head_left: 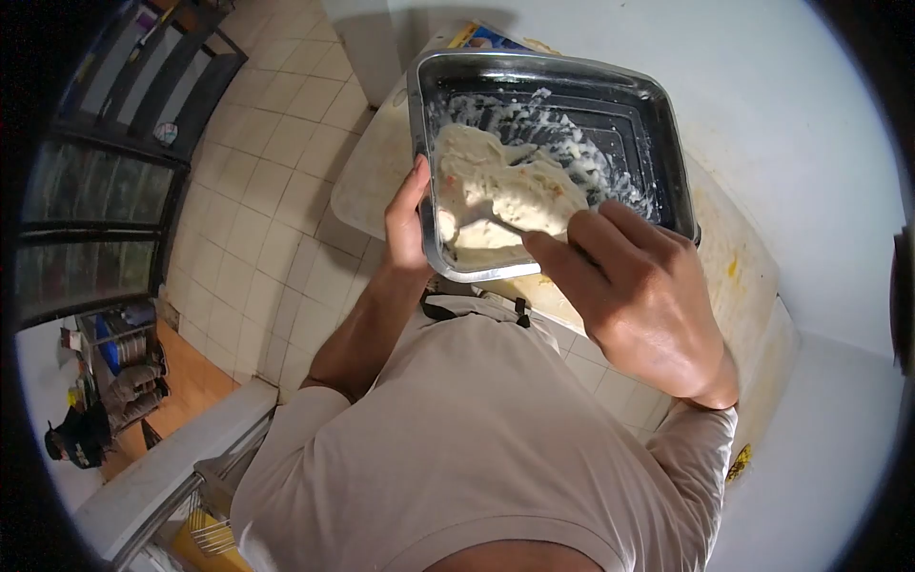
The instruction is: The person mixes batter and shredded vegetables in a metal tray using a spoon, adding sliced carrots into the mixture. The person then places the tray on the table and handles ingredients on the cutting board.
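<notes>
A rectangular metal baking pan [681, 181] is tilted in front of me above a table. Thick, creamy pale mixture [510, 186] with small reddish bits fills its near left part, and smears of it coat the dark bottom. My left hand [408, 217] grips the pan's left wall, thumb near the rim and the other fingers hidden underneath. Over the near right corner, my right hand [634, 291] is closed around the handle of a spoon [496, 221]. The spoon's head is sunk in the mixture, so its shape is hidden.
Beneath the pan is a pale, stained table [729, 253] against a white wall [762, 95]. A colourful printed packet [486, 38] lies behind the pan. To the left are a tiled floor [276, 143], dark shelving [143, 86] and a railing [181, 486]. A person [105, 415] is at the lower left.
</notes>
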A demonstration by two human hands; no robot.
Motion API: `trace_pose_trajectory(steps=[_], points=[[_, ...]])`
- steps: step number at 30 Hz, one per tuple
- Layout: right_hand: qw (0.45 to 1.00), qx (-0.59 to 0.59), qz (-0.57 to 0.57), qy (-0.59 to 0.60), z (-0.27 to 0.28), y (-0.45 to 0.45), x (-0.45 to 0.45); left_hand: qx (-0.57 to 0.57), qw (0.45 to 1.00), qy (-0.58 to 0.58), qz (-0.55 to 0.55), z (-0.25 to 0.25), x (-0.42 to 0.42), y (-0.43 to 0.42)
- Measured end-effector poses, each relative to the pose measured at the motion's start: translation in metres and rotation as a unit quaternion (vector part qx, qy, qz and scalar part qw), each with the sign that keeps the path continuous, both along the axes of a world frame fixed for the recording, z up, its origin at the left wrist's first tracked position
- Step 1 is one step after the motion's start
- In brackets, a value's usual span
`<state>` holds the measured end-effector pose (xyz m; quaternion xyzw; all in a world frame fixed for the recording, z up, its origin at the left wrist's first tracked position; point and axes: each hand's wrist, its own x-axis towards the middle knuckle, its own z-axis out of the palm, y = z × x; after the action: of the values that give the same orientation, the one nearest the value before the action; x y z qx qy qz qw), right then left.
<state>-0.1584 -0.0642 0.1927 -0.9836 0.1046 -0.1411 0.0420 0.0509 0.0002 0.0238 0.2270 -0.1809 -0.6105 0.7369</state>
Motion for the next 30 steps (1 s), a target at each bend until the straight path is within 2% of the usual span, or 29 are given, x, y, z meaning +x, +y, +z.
trace_pose_trajectory(steps=[2,5,11,13,15,20,23,26,30], points=[[0.998,-0.027,-0.021,-0.05,-0.009,0.0,0.01,0.012,1.0,-0.01,0.0,0.004,-0.001,-0.001],[0.999,-0.004,0.003,-0.036,-0.023,-0.006,0.018,-0.009,1.0,0.024,-0.01,-0.001,0.003,-0.003],[0.997,0.063,0.047,-0.002,-0.012,-0.023,0.005,0.043,0.999,-0.002,-0.008,0.003,0.005,0.001],[0.997,0.05,0.044,-0.046,-0.012,-0.051,0.007,0.042,0.999,0.009,-0.002,0.005,0.003,0.001],[0.99,0.085,0.063,-0.091,-0.016,-0.085,0.017,0.042,0.999,0.016,-0.002,0.003,0.002,0.004],[0.983,0.174,-0.024,-0.06,-0.044,-0.145,0.047,0.032,0.999,0.034,-0.015,-0.001,0.003,0.005],[0.967,0.238,0.036,-0.079,-0.066,-0.154,0.059,0.051,0.998,0.043,-0.015,-0.005,0.008,0.005],[0.954,0.287,0.08,-0.026,-0.059,-0.144,0.056,0.062,0.998,0.027,-0.007,-0.003,0.009,0.004],[0.927,0.357,0.06,0.098,-0.047,-0.13,0.056,0.03,0.998,0.044,-0.031,-0.005,0.012,0.004]])
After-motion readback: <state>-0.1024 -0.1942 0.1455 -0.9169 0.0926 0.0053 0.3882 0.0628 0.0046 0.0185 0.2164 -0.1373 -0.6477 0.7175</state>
